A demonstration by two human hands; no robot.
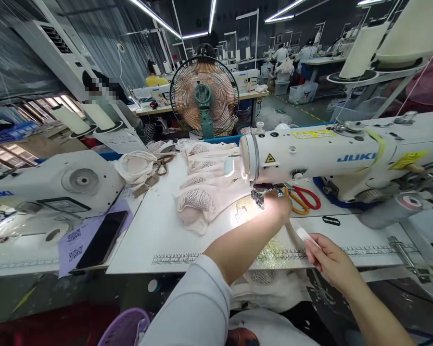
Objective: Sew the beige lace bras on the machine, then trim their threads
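Note:
My left hand reaches in under the needle and presser foot of a white sewing machine. Its fingers are hidden behind the machine parts and washed out by the lamp's glare. Lower right, my right hand pinches a narrow white strip, probably elastic or tape, between thumb and fingers. The strip runs up toward my left hand. Left of the needle, pale pink bra pieces with lace cups lie in an overlapping row on the white table.
Red-handled and orange-handled scissors lie behind my hands, with a razor blade to their right. A phone rests on purple paper at left, near a second machine. A fan stands behind the table. A purple basket is below.

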